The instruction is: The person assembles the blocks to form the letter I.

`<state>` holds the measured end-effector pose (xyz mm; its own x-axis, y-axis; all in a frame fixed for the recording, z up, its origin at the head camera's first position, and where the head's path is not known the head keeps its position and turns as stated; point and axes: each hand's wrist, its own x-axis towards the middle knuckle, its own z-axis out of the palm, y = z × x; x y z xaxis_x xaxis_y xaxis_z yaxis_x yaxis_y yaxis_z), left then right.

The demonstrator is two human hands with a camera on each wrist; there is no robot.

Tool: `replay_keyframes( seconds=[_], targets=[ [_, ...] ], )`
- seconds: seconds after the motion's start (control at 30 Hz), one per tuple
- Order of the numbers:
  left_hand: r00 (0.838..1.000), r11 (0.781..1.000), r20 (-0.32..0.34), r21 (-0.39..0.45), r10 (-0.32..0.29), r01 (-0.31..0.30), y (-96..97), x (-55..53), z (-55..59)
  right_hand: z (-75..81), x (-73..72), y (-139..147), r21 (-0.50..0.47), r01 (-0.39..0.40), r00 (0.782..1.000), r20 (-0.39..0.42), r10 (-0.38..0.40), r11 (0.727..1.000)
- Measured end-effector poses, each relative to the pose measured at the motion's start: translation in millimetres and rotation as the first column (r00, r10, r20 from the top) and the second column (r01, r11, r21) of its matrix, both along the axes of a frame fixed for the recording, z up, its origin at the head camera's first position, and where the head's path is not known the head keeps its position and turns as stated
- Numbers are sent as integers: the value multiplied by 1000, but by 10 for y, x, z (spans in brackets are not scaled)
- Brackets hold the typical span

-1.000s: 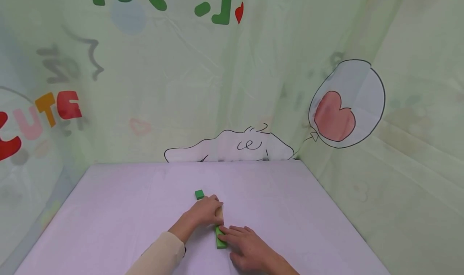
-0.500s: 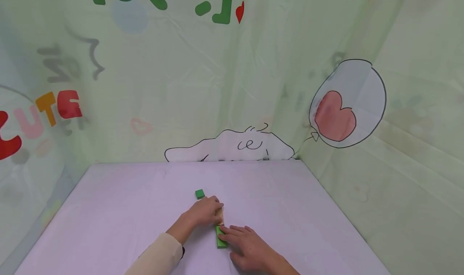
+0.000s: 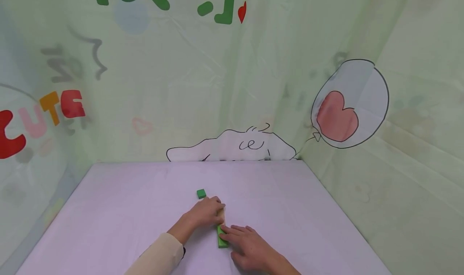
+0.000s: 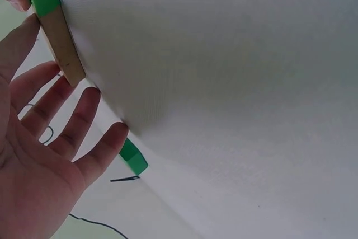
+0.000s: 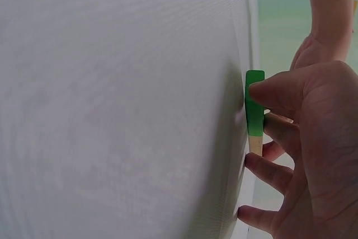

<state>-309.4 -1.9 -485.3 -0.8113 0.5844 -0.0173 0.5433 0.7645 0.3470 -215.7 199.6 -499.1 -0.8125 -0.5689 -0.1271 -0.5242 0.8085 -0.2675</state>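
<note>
On the tabletop, a light-green rectangular block [image 3: 222, 242] and a bare wooden block [image 3: 222, 214] lie end to end in line. My left hand [image 3: 204, 211] holds the wooden block, with the thumb near the joint and fingers at the far end; in the left wrist view its other fingers [image 4: 81, 118] are spread. My right hand [image 3: 250, 247] rests fingertips on the light-green block. In the right wrist view its thumb overlaps that green block [image 5: 255, 104], while two other fingertips touch the cloth. Part of the wooden block is hidden by my left hand.
A small dark-green block [image 3: 201, 193] sits just beyond my left hand. The pale table [image 3: 275, 194] is covered with cloth. Printed curtains [image 3: 181, 85] hang behind it and on both sides, with a balloon drawing [image 3: 366, 77] on the right.
The whole view has shifted slightly, carrying hands and blocks a little to the right in the picture. Both hands keep nearly the same place on the blocks.
</note>
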Motion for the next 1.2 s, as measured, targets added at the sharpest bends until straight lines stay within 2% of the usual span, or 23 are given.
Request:
replay_keyframes(
  seconds=[0.37,0.6,0.87,1.0,1.2],
  targets=[
    [1000,1000,-6,-8,8,-8,8,17,-16,-13,-8,8,2,14,1000,13,-14,1000],
    [1000,1000,-26,-7,6,-6,2,21,-19,-18,-9,13,5,-19,999,-45,19,1000],
    [998,1000,-59,-18,6,-7,-2,34,-48,-17,-34,-21,51,12,998,-59,-9,999],
    [998,1000,-60,-16,3,-4,-3,40,-42,-12,-60,-8,19,28,999,-34,-27,999],
    [998,1000,-66,-20,10,-11,-11,54,17,8,-105,34,-81,40,999,33,-38,996]
  ],
)
